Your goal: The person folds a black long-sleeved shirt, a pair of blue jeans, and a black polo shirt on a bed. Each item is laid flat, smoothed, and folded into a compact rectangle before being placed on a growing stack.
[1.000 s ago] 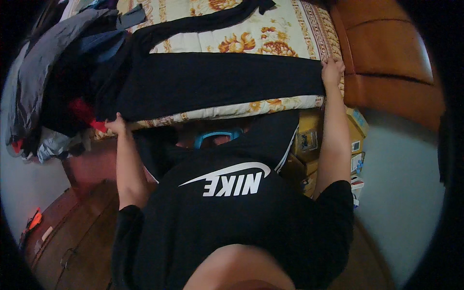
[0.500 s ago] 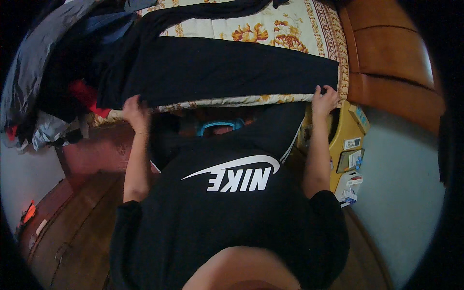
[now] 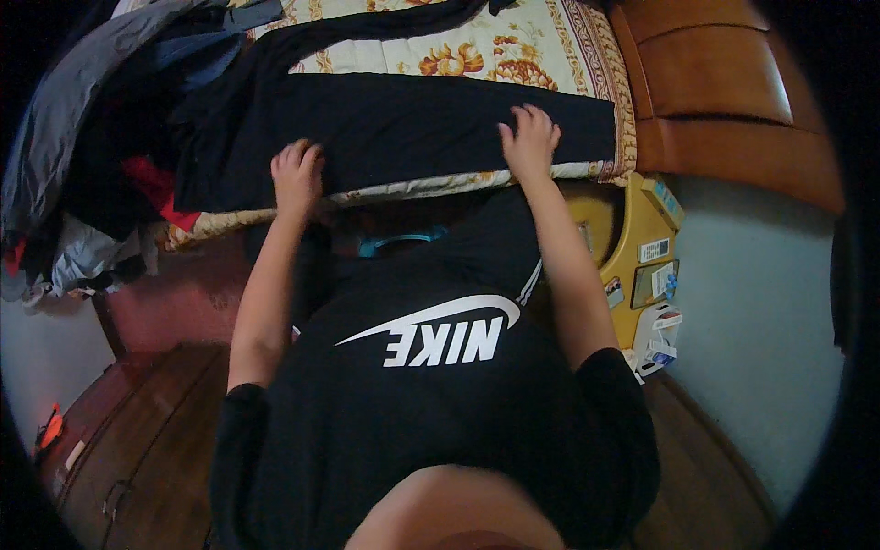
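Black trousers (image 3: 403,119) lie spread on the bed, one leg stretched to the right, the other curving away along the far side. My left hand (image 3: 298,176) rests on or just over the near edge of the cloth, its fingers slightly curled and apart, a little blurred. Over the right part of the same leg, my right hand (image 3: 530,142) is open with thumb and fingers spread. Neither hand holds anything that I can see. Whether the fingertips press on the fabric is hard to make out.
A floral bedspread (image 3: 454,60) covers the bed. Piled clothes (image 3: 69,137), grey, black and red, lie on the left. At the right stand a brown padded headboard (image 3: 715,82) and a yellow cabinet (image 3: 623,238) with small boxes. A blue handle (image 3: 399,240) shows below the bed edge.
Both hands have left the trouser leg's near edge and moved inward over the cloth, the right one farther from its hem. The view has shifted slightly. The trousers stay spread out.
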`<state>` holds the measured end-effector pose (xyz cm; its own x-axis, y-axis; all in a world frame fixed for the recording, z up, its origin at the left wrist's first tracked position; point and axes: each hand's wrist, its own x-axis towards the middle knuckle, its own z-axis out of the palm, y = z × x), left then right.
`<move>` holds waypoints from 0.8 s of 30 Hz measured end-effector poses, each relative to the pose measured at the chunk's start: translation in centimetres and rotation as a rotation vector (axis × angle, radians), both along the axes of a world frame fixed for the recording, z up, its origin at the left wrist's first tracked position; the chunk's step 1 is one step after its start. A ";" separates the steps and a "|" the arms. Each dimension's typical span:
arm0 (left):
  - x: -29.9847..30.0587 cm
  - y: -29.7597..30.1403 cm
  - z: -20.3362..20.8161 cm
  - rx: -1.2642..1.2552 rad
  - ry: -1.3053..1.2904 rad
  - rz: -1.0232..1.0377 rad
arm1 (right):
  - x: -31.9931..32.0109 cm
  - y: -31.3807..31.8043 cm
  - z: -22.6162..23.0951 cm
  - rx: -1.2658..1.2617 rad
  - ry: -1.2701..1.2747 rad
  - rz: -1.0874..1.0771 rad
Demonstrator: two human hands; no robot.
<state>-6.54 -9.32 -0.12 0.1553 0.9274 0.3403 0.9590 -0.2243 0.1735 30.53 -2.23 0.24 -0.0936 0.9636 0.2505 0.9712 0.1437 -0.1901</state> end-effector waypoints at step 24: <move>-2.1 6.4 -2.5 -0.252 0.191 0.408 | -16.7 2.2 -2.7 -0.266 -0.097 0.231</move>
<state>-8.63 -2.92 -2.63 -0.1988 0.9750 0.0993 0.9795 0.2010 -0.0126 13.82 0.01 -2.47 -0.3272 0.9446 -0.0272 0.9343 0.3190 -0.1591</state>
